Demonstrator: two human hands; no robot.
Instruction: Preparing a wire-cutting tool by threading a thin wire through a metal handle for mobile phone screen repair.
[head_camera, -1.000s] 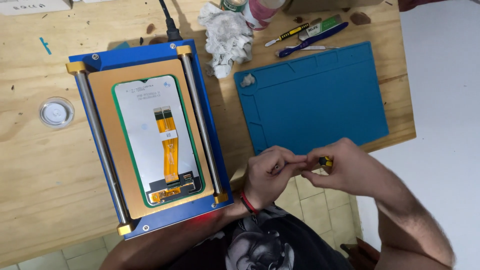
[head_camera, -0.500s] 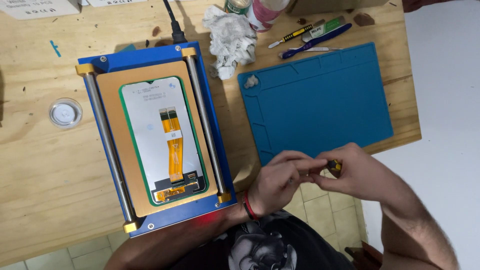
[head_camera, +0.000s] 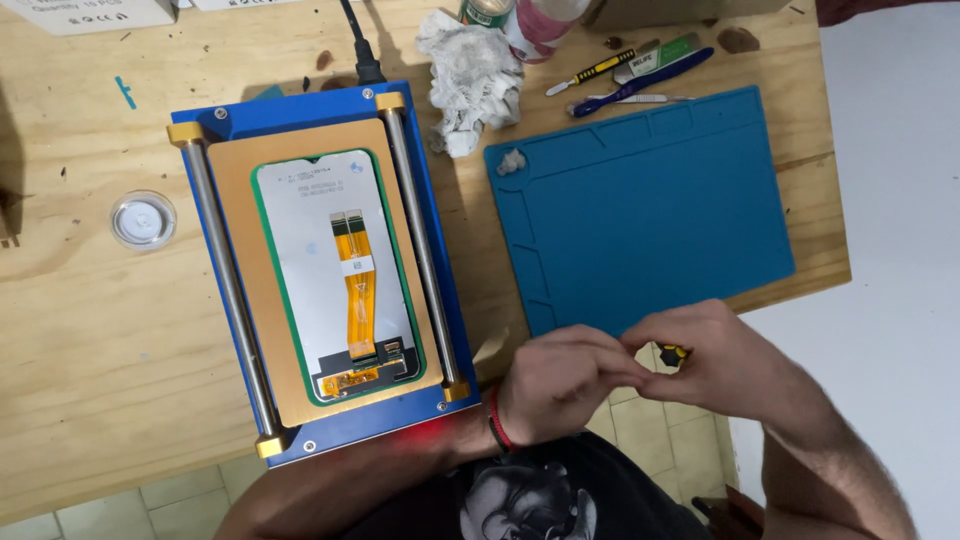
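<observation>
My left hand (head_camera: 565, 385) and my right hand (head_camera: 715, 360) meet just off the table's near edge, below the blue work mat (head_camera: 640, 200). Between their fingertips sits a small black and yellow tool (head_camera: 673, 353), mostly hidden; the right hand grips it and the left hand's fingers pinch at its tip. To the left lies a phone screen panel (head_camera: 335, 275), back side up with an orange flex cable, on the tan pad of a blue heating plate (head_camera: 300, 120) with two steel rails.
A crumpled white cloth (head_camera: 465, 70) lies behind the plate. A yellow-black pry tool (head_camera: 590, 72), a blue tool (head_camera: 640, 82) and tweezers sit past the mat. A small clear round dish (head_camera: 143, 219) rests at left. Bottles (head_camera: 520, 15) stand at the back.
The view has shifted slightly. My hands stay together on the small tool, with the fingers shifting a little around it.
</observation>
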